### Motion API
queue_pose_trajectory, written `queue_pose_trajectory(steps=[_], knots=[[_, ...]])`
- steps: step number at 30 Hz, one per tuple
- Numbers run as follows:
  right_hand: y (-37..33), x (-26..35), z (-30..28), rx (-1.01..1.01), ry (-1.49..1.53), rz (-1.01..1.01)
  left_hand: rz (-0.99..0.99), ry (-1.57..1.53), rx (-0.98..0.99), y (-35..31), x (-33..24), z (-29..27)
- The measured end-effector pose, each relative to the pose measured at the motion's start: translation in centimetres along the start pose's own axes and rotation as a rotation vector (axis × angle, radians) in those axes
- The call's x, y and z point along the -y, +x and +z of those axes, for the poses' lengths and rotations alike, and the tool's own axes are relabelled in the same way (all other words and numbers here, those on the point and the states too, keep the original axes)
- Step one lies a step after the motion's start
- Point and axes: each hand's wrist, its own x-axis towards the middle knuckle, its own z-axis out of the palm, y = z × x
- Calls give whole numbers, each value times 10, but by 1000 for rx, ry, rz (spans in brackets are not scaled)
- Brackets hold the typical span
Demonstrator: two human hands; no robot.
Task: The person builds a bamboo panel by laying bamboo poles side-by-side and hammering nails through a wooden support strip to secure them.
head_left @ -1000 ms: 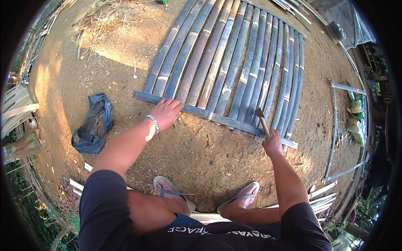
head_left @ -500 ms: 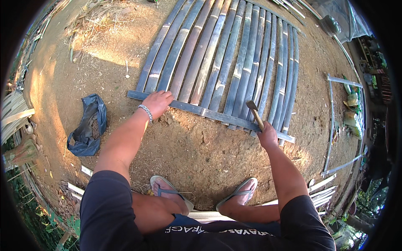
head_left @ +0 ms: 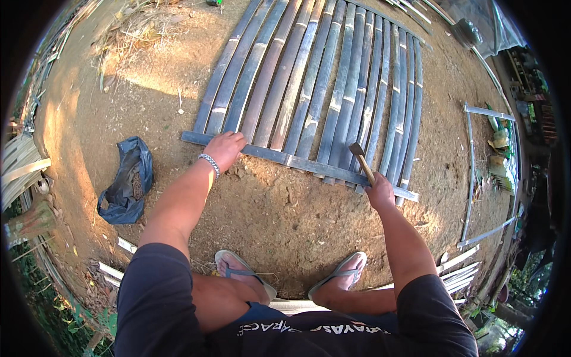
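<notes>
Right of a crumpled black plastic bag (head_left: 122, 205), grey split-bamboo slats (head_left: 312, 122) are crossed by a flat dark bamboo rail (head_left: 297, 162). On its left part the left hand (head_left: 226, 150) is laid, fingers bent; whether clamped cannot be told. Near its right end, a dark-headed, wooden-handled tool (head_left: 364, 164) is clasped by the right hand (head_left: 379, 191). Rough brown earth (head_left: 285, 226) is spread beneath; rightward, a thin rectangular frame (head_left: 491, 113) is seen.
</notes>
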Motion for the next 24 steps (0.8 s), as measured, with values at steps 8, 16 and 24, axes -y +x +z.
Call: queue_pose_trajectory(steps=[8,16,24], knots=[[-1,-6,-2,5,22,8,-4,-15,-64,-2,-2,3],[3,-12,7,-2,1,-1,-75,-35,16,-2,-4,-2],[1,-18,8,-10,194,72,-198,-348,-189,-4,-24,-5]])
